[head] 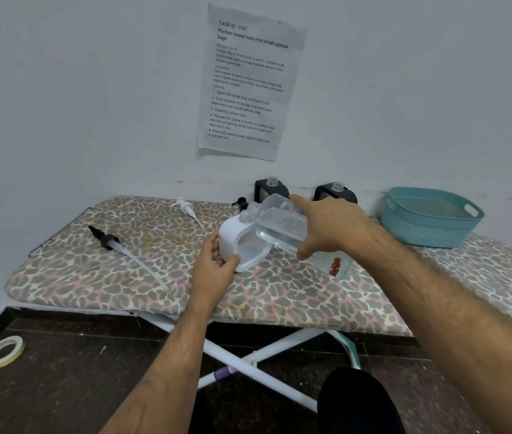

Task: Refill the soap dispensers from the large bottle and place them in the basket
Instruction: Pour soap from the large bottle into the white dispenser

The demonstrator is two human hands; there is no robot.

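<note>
A white soap dispenser [233,242] stands on the leopard-print ironing board [92,277] with its pump removed and its neck open. My left hand [215,267] grips its lower left side. My right hand [330,227] holds the large clear bottle [279,227], tipped so that its mouth sits at the dispenser's neck. Clear liquid fills the lower part of the bottle. Two black dispensers [268,189] [336,192] with open necks stand at the wall behind. A teal basket [430,217] sits at the right.
A black pump with a long tube [114,242] lies on the board's left. A white pump [186,208] and a black pump [240,202] lie farther back. A tape roll [3,352] is on the dark floor. A printed sheet [248,83] hangs on the wall.
</note>
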